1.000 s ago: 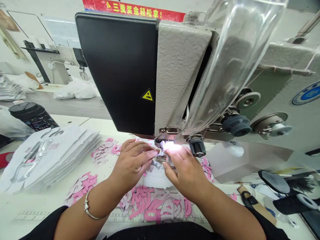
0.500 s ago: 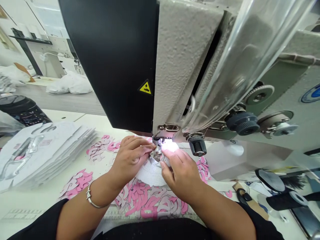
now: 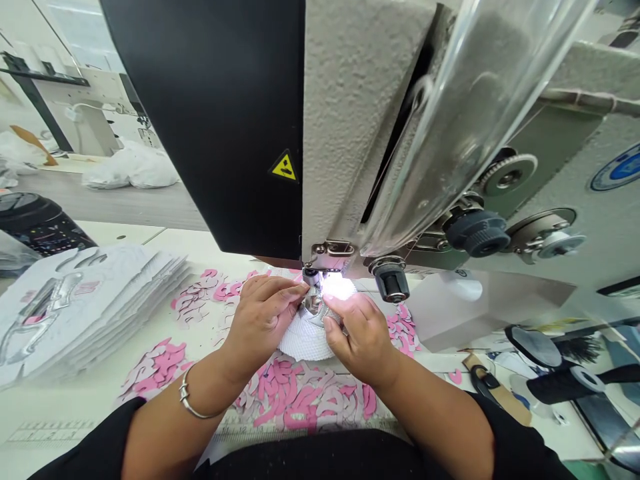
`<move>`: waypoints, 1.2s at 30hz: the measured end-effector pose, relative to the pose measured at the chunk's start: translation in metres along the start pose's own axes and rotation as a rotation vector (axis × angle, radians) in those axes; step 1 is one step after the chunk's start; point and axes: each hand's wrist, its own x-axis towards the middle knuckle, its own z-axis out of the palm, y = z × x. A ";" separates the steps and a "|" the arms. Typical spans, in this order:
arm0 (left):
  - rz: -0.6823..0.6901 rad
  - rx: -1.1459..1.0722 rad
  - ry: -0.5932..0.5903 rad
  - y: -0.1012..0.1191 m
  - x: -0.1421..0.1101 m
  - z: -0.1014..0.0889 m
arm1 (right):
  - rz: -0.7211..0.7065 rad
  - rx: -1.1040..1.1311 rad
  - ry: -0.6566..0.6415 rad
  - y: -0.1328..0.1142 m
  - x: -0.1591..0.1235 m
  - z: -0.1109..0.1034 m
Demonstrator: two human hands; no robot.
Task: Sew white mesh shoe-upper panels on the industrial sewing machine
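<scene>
A white textured fabric piece (image 3: 306, 341) with a grey strip lies under the presser foot (image 3: 313, 304) of a sewing machine (image 3: 345, 120), in the glare of its lamp. My left hand (image 3: 265, 313) is closed at the left of the foot, with thumb and forefinger pinching the fabric's edge close to the needle. My right hand (image 3: 361, 337) is closed on the right side of the same piece, thumb nearer me and fingers by the foot. The needle tip cannot be made out.
Pink and pale curved scraps (image 3: 300, 397) cover the table before me. To the left rises a stack of white cut pieces (image 3: 115, 313), with a dark bottle (image 3: 40, 223) behind. A black thread spool (image 3: 565, 385) and a round-headed mirror-like item (image 3: 533, 345) lie right.
The fabric piece has shifted slightly away from me and turned a little under the foot, both hands moving with it. The machine's thread lever has risen. My view has shifted slightly.
</scene>
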 end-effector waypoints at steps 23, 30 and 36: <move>-0.040 0.098 -0.199 0.020 -0.007 -0.017 | 0.058 0.141 -0.031 0.007 -0.014 -0.007; -0.310 -0.051 -0.458 0.026 0.019 -0.043 | 0.141 0.213 -0.080 0.012 -0.016 -0.011; -0.759 -0.371 -0.584 0.037 0.026 -0.049 | 0.380 0.308 0.011 0.022 -0.020 -0.021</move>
